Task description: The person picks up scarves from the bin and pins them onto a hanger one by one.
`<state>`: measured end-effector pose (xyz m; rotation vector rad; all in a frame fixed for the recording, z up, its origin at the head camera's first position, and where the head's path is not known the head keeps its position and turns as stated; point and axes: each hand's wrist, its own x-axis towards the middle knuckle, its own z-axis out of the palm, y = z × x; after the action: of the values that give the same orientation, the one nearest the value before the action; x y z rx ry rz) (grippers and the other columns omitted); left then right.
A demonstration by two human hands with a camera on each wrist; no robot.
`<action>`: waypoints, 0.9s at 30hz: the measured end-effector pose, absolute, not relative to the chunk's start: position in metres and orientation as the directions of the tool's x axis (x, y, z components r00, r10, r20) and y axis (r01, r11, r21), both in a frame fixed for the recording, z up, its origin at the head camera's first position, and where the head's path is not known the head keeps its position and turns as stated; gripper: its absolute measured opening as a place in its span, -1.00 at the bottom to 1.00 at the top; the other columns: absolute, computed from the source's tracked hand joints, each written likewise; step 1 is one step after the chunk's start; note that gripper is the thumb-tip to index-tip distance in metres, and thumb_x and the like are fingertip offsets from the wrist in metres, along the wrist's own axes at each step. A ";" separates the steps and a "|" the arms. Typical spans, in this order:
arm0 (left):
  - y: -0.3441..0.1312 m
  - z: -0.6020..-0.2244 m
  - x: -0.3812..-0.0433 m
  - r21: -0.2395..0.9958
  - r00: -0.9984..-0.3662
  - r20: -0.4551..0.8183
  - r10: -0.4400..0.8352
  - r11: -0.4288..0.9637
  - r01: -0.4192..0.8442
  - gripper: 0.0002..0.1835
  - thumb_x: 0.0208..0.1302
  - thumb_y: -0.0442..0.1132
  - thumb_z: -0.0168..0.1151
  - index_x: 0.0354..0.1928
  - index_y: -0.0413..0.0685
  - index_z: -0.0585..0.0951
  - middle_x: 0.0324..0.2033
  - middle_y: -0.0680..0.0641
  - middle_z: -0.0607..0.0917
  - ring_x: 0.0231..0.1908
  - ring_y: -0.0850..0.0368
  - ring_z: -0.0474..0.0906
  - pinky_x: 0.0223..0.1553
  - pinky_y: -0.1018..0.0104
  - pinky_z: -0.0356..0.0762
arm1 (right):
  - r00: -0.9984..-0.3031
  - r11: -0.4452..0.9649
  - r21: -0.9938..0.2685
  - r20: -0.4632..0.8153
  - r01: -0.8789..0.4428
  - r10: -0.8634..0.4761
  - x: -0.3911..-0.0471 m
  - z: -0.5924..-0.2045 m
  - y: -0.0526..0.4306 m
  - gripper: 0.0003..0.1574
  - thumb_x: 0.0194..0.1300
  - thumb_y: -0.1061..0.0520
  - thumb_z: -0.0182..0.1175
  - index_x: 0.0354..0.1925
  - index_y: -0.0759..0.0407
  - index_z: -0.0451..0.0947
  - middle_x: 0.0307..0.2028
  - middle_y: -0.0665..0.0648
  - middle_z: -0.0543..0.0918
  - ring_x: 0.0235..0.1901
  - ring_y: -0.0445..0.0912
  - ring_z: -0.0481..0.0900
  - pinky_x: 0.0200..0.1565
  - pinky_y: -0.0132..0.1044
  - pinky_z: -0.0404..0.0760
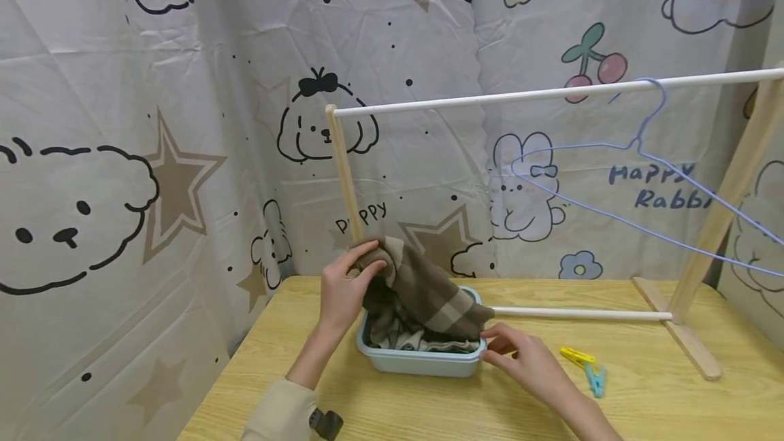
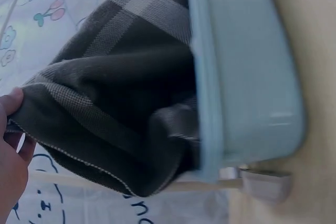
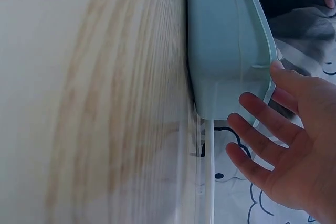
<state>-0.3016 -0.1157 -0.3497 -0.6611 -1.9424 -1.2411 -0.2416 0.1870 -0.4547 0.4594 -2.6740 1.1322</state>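
A brown checked cloth (image 1: 422,284) with pale bands rises out of a light blue plastic basin (image 1: 422,364), its lower folds bunched inside. My left hand (image 1: 346,288) pinches the cloth's upper left edge between thumb and fingers, above the basin's left end. In the left wrist view that pinched edge, with a stitched hem, hangs in a loose fold from the left hand (image 2: 13,150). At the basin's right front corner, my right hand (image 1: 520,359) has thumb and index finger on either side of the rim, close to the cloth's lower corner. Its other fingers (image 3: 262,142) spread outside the wall.
Behind the basin stands a wooden rack with a white top rod (image 1: 490,97) and a low white bar (image 1: 582,313). A blue hanger (image 1: 612,216) hangs on the right. Yellow (image 1: 577,356) and turquoise (image 1: 595,380) clothespins lie on the wooden table (image 1: 245,386). Printed curtains (image 1: 202,87) surround it.
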 end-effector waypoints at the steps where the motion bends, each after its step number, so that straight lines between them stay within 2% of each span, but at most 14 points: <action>1: -0.115 -0.345 -0.303 0.536 -0.593 0.805 0.022 0.403 0.742 -0.66 0.14 -0.24 0.47 0.00 0.01 0.74 -0.10 -0.05 0.79 -0.12 0.07 0.72 0.05 0.20 0.62 | -0.931 0.655 -0.664 0.303 -0.361 -0.206 -0.241 -0.455 0.187 -0.65 0.26 -0.15 0.34 -0.05 -0.05 0.62 -0.27 -0.09 0.78 -0.28 -0.27 0.69 -0.20 -0.27 0.65; 3: -0.112 -0.336 -0.305 0.521 -0.569 0.822 0.001 0.402 0.753 -0.67 0.15 -0.25 0.46 -0.01 -0.01 0.75 -0.10 -0.06 0.79 -0.12 0.09 0.71 0.06 0.25 0.60 | -0.930 0.653 -0.664 0.302 -0.363 -0.210 -0.241 -0.455 0.187 -0.64 0.26 -0.15 0.33 -0.05 -0.04 0.62 -0.27 -0.10 0.78 -0.28 -0.27 0.69 -0.19 -0.27 0.66; 5: -0.111 -0.327 -0.308 0.504 -0.543 0.839 -0.018 0.399 0.766 -0.68 0.15 -0.25 0.47 -0.01 -0.04 0.74 -0.10 -0.07 0.78 -0.21 0.15 0.69 -0.11 0.39 0.61 | -0.930 0.652 -0.665 0.302 -0.364 -0.212 -0.241 -0.455 0.186 -0.64 0.26 -0.15 0.33 -0.05 -0.03 0.63 -0.28 -0.09 0.78 -0.28 -0.26 0.69 -0.18 -0.27 0.66; 7: -0.110 -0.318 -0.309 0.494 -0.519 0.853 -0.044 0.385 0.779 -0.68 0.14 -0.26 0.47 -0.02 -0.07 0.75 -0.13 -0.10 0.78 -0.34 0.21 0.61 -0.30 0.51 0.52 | -0.929 0.653 -0.663 0.301 -0.366 -0.215 -0.241 -0.455 0.185 -0.62 0.26 -0.15 0.33 -0.04 -0.02 0.63 -0.28 -0.10 0.78 -0.28 -0.25 0.70 -0.19 -0.27 0.66; 11: -0.106 -0.297 -0.312 0.485 -0.489 0.868 -0.084 0.348 0.802 -0.69 0.16 -0.25 0.46 -0.03 -0.08 0.74 -0.17 -0.12 0.77 -0.46 0.32 0.46 -0.41 0.58 0.42 | -0.932 0.659 -0.661 0.299 -0.358 -0.206 -0.241 -0.456 0.184 -0.60 0.27 -0.18 0.32 -0.03 -0.03 0.63 -0.30 -0.13 0.77 -0.28 -0.25 0.69 -0.19 -0.30 0.65; 21: -0.096 -0.254 -0.314 0.479 -0.460 0.877 -0.137 0.306 0.823 -0.68 0.18 -0.17 0.45 -0.01 -0.05 0.74 -0.08 -0.07 0.77 -0.28 0.32 0.60 -0.34 0.56 0.48 | -0.937 0.669 -0.660 0.298 -0.342 -0.185 -0.240 -0.455 0.185 -0.61 0.26 -0.20 0.32 -0.04 -0.07 0.63 -0.32 -0.16 0.76 -0.28 -0.23 0.69 -0.20 -0.31 0.65; 27: -0.089 -0.236 -0.311 0.457 -0.426 0.889 -0.168 0.265 0.849 -0.69 0.17 -0.21 0.45 -0.03 -0.10 0.74 -0.10 -0.10 0.77 -0.32 0.33 0.59 -0.36 0.55 0.49 | -0.946 0.667 -0.674 0.274 -0.317 -0.173 -0.239 -0.454 0.186 -0.63 0.25 -0.20 0.33 -0.04 -0.10 0.63 -0.31 -0.13 0.76 -0.29 -0.17 0.69 -0.25 -0.29 0.65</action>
<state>-0.3114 -0.0894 -0.2361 -0.6484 -1.5820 -1.3389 -0.2390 0.1859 -0.4539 0.4001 -2.6948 1.1421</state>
